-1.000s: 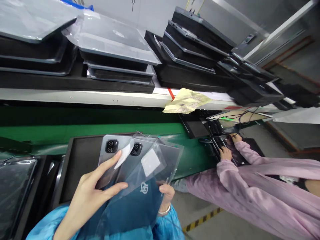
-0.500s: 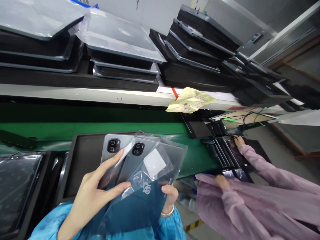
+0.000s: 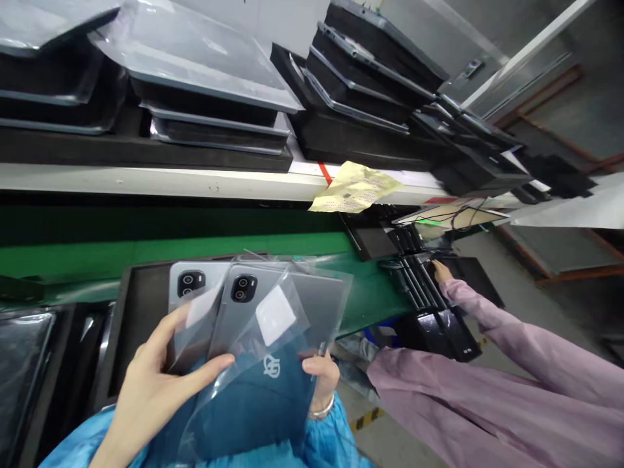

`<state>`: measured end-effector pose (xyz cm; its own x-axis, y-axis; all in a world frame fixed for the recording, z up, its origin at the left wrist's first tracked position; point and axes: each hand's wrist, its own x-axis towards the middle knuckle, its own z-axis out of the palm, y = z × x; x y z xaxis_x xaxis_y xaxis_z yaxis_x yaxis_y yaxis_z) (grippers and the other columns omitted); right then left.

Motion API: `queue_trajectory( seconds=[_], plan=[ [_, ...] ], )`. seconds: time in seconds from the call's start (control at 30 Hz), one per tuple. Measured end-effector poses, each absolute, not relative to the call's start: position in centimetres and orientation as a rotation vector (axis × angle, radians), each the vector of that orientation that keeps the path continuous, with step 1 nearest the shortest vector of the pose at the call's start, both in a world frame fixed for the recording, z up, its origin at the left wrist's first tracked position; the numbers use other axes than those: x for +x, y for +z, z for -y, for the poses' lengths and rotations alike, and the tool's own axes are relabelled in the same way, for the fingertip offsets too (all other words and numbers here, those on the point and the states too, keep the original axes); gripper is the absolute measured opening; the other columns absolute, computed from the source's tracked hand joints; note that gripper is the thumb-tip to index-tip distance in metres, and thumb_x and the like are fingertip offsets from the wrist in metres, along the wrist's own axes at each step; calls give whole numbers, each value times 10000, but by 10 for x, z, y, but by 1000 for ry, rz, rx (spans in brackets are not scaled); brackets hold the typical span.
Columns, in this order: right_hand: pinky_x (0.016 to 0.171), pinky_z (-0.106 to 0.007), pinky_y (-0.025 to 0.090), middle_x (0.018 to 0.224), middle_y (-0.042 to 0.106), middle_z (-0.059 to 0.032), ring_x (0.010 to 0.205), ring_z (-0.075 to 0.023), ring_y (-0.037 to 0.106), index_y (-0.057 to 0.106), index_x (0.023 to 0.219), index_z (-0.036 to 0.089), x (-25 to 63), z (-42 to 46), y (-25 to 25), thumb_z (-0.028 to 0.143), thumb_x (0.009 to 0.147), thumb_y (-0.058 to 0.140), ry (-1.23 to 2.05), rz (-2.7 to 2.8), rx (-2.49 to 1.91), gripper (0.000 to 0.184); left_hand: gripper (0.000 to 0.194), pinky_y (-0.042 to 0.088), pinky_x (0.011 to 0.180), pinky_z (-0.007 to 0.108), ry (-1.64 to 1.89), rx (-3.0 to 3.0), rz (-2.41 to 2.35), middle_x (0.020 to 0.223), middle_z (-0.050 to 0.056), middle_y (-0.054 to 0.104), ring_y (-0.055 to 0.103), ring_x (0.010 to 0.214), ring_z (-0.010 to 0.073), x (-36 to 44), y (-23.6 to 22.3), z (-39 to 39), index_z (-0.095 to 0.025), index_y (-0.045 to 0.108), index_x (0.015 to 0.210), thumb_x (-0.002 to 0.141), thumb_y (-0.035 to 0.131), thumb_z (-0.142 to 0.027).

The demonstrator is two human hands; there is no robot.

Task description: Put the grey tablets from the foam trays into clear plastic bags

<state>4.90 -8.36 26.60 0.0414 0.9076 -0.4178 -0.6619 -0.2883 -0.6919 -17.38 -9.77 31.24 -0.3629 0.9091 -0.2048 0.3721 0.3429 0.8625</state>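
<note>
Two grey tablets are held up in front of me, overlapping, their backs with the dual camera facing me. My right hand (image 3: 322, 380) grips the front tablet (image 3: 314, 296) by its right edge, thumb on its back. Clear plastic film (image 3: 219, 383) with a white square label (image 3: 275, 314) lies across this tablet. My left hand (image 3: 156, 374) is closed around the left side of the rear tablet (image 3: 197, 320), its thumb pressing the film near the front tablet; most of its fingers are hidden. A black foam tray (image 3: 127, 312) lies behind them on the green bench.
Wrapped tablets (image 3: 205, 55) and black foam trays are stacked on the shelf above, with a crumpled yellow paper (image 3: 358, 188) over its edge. At left lies a film-covered tablet (image 3: 24, 364). A co-worker's hand (image 3: 442, 270) touches upright devices (image 3: 419, 286) at right.
The view has turned slightly right, so the shelf and tablets sit further left. Both my hands keep their grip. The co-worker's nearer hand is no longer visible.
</note>
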Motion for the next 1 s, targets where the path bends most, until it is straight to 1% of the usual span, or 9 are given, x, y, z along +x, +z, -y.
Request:
queue_trajectory(
  seconds=[0.17, 0.27, 0.33, 0.43, 0.5, 0.63, 0.83, 0.9, 1.0],
  plan=[
    [808, -492, 699, 706, 809, 4, 646, -278, 791, 718, 650, 234, 59, 89, 256, 93, 467, 755, 1723, 246, -873, 234, 800, 530, 1178, 611, 980, 934, -1880, 1173, 58, 812, 752, 1122, 421, -173, 314, 98, -305, 709, 1263, 585, 918, -673],
    [794, -488, 699, 693, 795, 15, 618, -262, 775, 722, 652, 237, 61, 91, 254, 94, 486, 787, 1725, 255, -857, 228, 777, 430, 1260, 624, 1040, 862, -1822, 1233, 49, 791, 730, 1189, 412, -171, 316, 97, -311, 695, 1268, 581, 946, -574],
    [783, -492, 697, 704, 801, 11, 618, -266, 773, 728, 680, 236, 59, 92, 258, 99, 481, 799, 1731, 256, -860, 252, 790, 409, 1277, 614, 1064, 843, -1801, 1288, 49, 774, 710, 1242, 407, -169, 318, 96, -313, 685, 1285, 577, 951, -540],
    [801, -484, 687, 728, 815, 11, 644, -266, 779, 759, 766, 244, 55, 95, 272, 101, 489, 802, 1696, 246, -903, 315, 845, 441, 1266, 569, 1096, 798, -1796, 1257, 42, 789, 733, 1218, 383, -165, 323, 95, -303, 685, 1295, 530, 976, -510],
    [808, -477, 679, 735, 822, 13, 661, -267, 782, 776, 812, 251, 53, 97, 282, 100, 502, 796, 1652, 241, -953, 345, 859, 496, 1227, 532, 1132, 758, -1792, 1179, 40, 816, 773, 1137, 365, -163, 325, 95, -279, 699, 1276, 498, 995, -492],
    [747, -443, 671, 748, 831, 4, 679, -273, 780, 797, 853, 248, 52, 102, 295, 117, 490, 819, 1619, 249, -1039, 387, 866, 548, 1164, 536, 1164, 736, -1780, 1020, 30, 844, 817, 983, 359, -164, 322, 96, -269, 702, 1260, 488, 1004, -520],
    [751, -406, 649, 774, 839, 8, 724, -263, 779, 814, 842, 257, 52, 105, 300, 141, 494, 861, 1605, 275, -1062, 370, 776, 646, 1037, 492, 1267, 858, -1683, 1149, 48, 825, 806, 1060, 369, -168, 311, 97, -328, 684, 1228, 542, 1002, -502],
    [771, -399, 644, 764, 835, 18, 732, -254, 777, 818, 848, 261, 52, 104, 302, 137, 497, 859, 1607, 278, -1060, 375, 772, 645, 1043, 514, 1287, 843, -1679, 1165, 28, 815, 804, 1062, 362, -166, 312, 97, -358, 651, 1237, 562, 998, -500],
    [794, -414, 647, 778, 842, 18, 737, -259, 783, 821, 863, 262, 50, 102, 305, 129, 505, 842, 1617, 275, -1058, 382, 696, 658, 1022, 560, 1274, 833, -1660, 1157, 16, 805, 815, 981, 356, -165, 313, 96, -377, 658, 1190, 592, 980, -530]
  ],
)
